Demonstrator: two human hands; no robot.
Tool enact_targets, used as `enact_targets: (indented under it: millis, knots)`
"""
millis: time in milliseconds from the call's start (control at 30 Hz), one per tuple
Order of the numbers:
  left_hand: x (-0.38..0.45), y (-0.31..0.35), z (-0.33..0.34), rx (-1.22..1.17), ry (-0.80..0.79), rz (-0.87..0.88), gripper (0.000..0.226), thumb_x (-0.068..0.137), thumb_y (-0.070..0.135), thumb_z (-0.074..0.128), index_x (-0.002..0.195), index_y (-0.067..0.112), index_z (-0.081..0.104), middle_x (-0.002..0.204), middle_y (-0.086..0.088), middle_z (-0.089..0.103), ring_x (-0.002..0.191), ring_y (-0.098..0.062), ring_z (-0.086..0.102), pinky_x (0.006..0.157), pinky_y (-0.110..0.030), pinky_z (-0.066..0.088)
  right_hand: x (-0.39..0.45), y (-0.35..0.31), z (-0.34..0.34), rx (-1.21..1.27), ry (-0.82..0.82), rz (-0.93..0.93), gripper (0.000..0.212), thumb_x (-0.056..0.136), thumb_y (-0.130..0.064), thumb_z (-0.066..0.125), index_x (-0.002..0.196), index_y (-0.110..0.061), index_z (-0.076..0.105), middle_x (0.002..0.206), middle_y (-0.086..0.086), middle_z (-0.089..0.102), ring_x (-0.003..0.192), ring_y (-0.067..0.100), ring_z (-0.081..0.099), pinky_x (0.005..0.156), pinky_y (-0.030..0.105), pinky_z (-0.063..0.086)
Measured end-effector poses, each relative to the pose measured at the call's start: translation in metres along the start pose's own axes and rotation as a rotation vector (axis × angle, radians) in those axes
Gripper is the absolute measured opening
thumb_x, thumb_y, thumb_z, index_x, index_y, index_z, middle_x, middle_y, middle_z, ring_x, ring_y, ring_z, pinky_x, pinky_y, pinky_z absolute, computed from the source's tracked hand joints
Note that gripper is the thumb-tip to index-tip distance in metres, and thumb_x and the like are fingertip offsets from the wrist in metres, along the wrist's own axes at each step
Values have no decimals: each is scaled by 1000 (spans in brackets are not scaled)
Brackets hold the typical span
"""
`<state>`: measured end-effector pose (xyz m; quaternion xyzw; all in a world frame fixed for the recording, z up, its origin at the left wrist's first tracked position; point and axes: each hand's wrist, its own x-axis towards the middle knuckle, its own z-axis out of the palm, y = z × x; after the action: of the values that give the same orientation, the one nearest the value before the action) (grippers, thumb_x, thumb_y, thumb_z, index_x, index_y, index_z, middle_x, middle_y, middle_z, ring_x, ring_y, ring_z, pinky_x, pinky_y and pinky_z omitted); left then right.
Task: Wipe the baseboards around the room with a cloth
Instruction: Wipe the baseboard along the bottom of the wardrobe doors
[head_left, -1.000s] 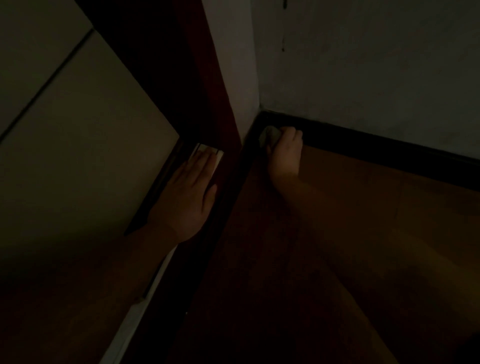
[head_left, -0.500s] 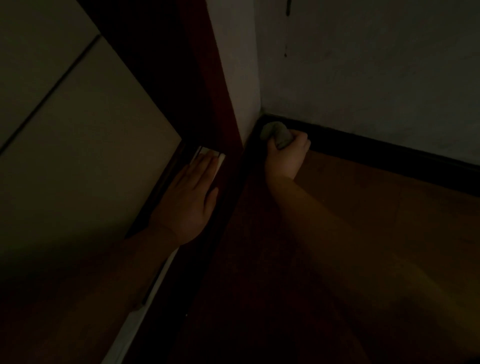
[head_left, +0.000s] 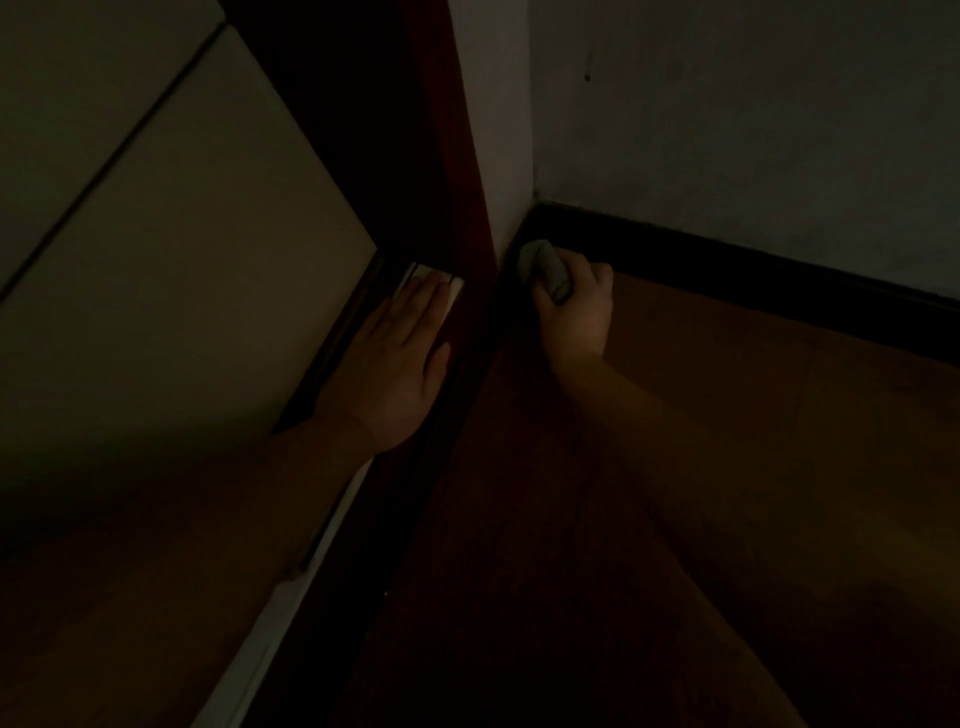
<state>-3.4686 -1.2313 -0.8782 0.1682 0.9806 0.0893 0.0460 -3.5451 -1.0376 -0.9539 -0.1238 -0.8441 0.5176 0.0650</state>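
The scene is very dim. A dark baseboard (head_left: 753, 275) runs along the foot of the pale wall from the room corner out to the right. My right hand (head_left: 574, 312) grips a small bunched grey cloth (head_left: 545, 267) and holds it against the baseboard right at the corner. My left hand (head_left: 397, 364) lies flat, fingers straight, on a pale threshold strip (head_left: 332, 525) at the foot of the dark red door frame (head_left: 457, 156).
A brown wooden floor (head_left: 727, 441) fills the right and lower part of the view. Pale floor tiles (head_left: 182, 234) lie to the left beyond the threshold. The white wall (head_left: 753, 130) rises above the baseboard.
My right hand has turned, so the cloth now shows more on its left side, and it stays in the corner. My left hand has not moved.
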Motion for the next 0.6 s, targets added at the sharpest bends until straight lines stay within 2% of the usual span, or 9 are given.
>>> enact_targets:
  millis: [200,333,467,600]
  knots:
    - [0,0,-1,7,3,-1,61,103,34,25,158,7,14,165,-10,12,153,-23,12,124,-40,13,-65,-4,0,54,-56,-136,49,81,-7,70,127,-16,60,113,-1,39,99,4,41,85,-1,29]
    - [0,-1,0,13,27,7,57,107,27,32,158,9,13,166,-9,12,153,-22,11,124,-38,11,-99,-6,-4,74,-119,-151,48,78,-5,72,125,-15,63,110,-2,39,98,2,43,86,4,33]
    - [0,-2,1,26,32,3,58,108,28,33,158,9,12,166,-9,11,153,-22,10,123,-33,7,-138,-4,-8,87,-209,-178,46,76,-5,74,121,-13,64,108,-2,39,94,-1,42,84,0,33]
    - [0,-2,0,18,16,8,58,108,26,33,158,8,10,166,-11,11,153,-24,11,124,-40,11,-184,-1,-8,95,-314,-219,46,74,-5,75,119,-14,66,105,-3,38,92,0,42,84,0,33]
